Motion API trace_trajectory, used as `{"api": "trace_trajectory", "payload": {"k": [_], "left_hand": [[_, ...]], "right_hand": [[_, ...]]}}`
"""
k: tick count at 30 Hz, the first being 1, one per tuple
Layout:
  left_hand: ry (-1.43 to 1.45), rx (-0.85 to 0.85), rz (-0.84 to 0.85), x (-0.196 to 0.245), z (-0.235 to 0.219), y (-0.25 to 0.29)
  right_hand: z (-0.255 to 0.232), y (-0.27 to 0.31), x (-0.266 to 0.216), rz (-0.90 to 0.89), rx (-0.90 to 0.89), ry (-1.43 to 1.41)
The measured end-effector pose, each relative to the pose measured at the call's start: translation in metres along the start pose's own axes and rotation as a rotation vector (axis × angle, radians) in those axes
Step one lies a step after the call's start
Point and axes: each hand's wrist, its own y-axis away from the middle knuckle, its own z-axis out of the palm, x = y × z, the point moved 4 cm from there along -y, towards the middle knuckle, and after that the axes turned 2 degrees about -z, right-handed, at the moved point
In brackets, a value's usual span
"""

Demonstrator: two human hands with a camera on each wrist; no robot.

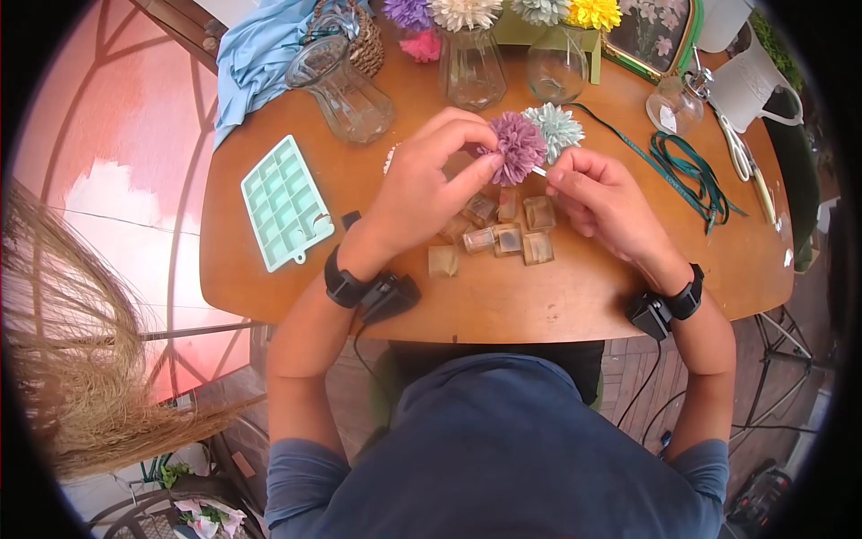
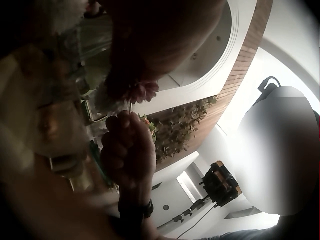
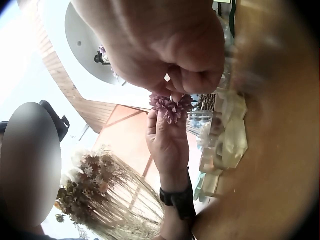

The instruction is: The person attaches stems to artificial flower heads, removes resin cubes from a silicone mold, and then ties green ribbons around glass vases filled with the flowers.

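The left hand (image 1: 426, 184) pinches the edge of the purple flower (image 1: 518, 146), which sits up between both hands (over the little see-through blocks (image 1: 507, 239)), and the right hand (image 1: 603, 199) pinches its thin white stem (image 1: 539, 171) just beside the petals.

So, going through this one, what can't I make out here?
- Join of white stem and purple flower: head view, behind petals.
- Stem's far end: head view, covered by the right hand.
- Left hand's fingers: left wrist view, lost in shadow.
- Green ribbon's full lettering: head view, too small.
- Yellow flower's top: head view, cut by upper edge.
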Motion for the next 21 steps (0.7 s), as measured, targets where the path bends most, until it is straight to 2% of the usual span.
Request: {"api": "trace_trajectory", "payload": {"k": [7, 10, 21], "left_hand": [[0.050, -0.015, 0.057, -0.001, 0.002, 0.001], [0.039, -0.061, 0.064, 0.006, 0.006, 0.002], [0.002, -0.043, 0.101, 0.005, 0.005, 0.000]], "right_hand": [[0.002, 0.000, -0.003, 0.055, 0.011, -0.186], [0.004, 0.002, -0.005, 0.016, 0.033, -0.136], [0.000, 0.002, -0.001, 0.077, -0.116, -0.148]]}}
